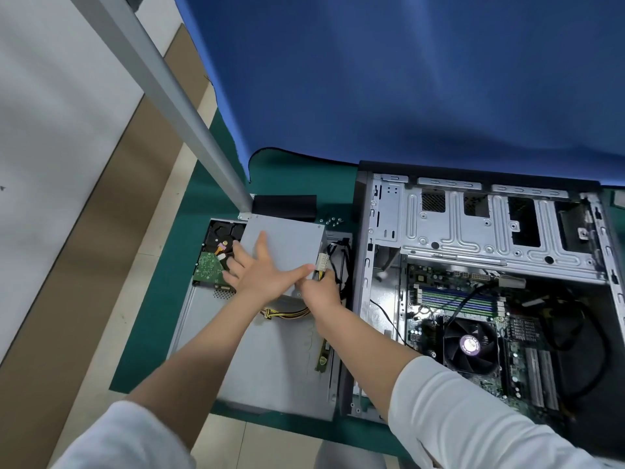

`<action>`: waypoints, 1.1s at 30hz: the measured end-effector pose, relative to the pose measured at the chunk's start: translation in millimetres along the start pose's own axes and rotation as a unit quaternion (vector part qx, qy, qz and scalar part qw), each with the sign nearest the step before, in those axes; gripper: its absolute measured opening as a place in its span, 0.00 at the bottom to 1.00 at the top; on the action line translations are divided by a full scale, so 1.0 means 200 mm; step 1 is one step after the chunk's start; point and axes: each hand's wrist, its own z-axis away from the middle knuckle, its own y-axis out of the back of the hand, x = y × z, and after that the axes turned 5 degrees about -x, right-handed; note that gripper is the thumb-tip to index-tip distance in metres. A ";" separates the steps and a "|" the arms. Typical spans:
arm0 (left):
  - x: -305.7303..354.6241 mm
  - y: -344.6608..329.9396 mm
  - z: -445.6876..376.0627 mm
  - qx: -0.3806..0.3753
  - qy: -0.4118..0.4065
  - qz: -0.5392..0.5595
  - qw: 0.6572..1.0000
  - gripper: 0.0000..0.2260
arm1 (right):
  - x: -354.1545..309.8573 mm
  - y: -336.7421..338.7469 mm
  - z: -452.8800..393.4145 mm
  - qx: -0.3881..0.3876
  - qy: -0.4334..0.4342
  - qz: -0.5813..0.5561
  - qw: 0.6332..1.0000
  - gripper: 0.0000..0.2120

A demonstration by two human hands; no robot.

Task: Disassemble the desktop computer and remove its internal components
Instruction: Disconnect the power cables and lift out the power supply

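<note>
Evidently the person is parking the plain grey metal power supply box [285, 243] on the flat grey steel side panel [270, 360] that lies on the green mat [162, 299], just left of the open grey tower case [487, 286]. The panel seems to serve as a tray for removed parts: a black hard drive with a green circuit board [216, 255] sits at its far left corner, touching the box's left side, and a green memory stick [323, 355] lies near its right edge.

The left hand [260, 272] lies flat and spread on the box's top and left edge, fingers wide, pressing rather than gripping, probably to steady it. The right hand [321, 289] is curled at the box's near right corner, by the white plug [321, 262] and the bundle of yellow and black wires [287, 313]; whether it pinches the cables or only the casing cannot be told.

Inside the case the motherboard with its black round cooling fan [470, 345] is yet to be removed, so the task looks partway done. A few small silver screws [331, 221] rest on the mat beyond the box, well clear of the working hands.
</note>
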 end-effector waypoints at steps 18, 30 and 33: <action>-0.07 0.00 -0.02 0.019 -0.020 0.004 1.000 0.56 | -0.05 0.01 0.05 -0.003 0.021 0.136 0.991 0.25; 0.46 -0.09 0.39 0.040 -0.272 0.192 0.942 0.17 | -0.42 0.61 0.37 -0.024 0.328 0.266 0.906 0.15; 0.59 -0.28 0.55 0.070 -0.338 0.057 0.937 0.21 | -0.33 1.02 0.36 0.110 0.327 0.412 0.844 0.14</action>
